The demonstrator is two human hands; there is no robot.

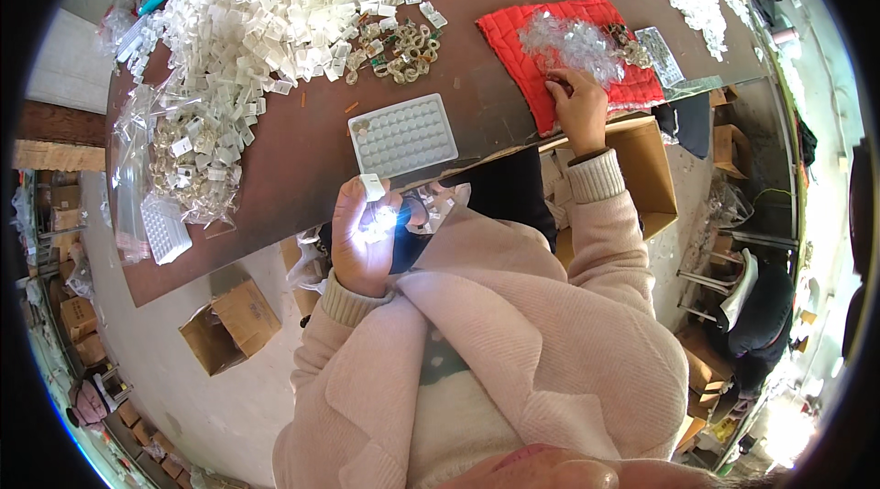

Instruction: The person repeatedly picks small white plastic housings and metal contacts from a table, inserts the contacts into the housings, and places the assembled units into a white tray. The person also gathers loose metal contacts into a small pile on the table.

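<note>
My left hand [359,246] is closed near the table's front edge, with a small white plastic piece [371,186] held up at its fingertips. A bright bluish-white light [379,225] glares at its palm and hides what else lies there. Over a red quilted cloth [509,49], my right hand [581,109] has its fingers curled together beside a heap of clear plastic pieces [573,44]. Whatever those fingers pinch is too small to make out. Between the hands lies a white tray [403,136] with rows of small hollows, a few items in one corner.
A large pile of white and clear plastic pieces [266,21] covers the back left of the brown table [302,150]. Ring-shaped parts [408,54] lie behind the tray. Another tray [660,56] sits right of the cloth. Cardboard boxes [246,317] stand below the table.
</note>
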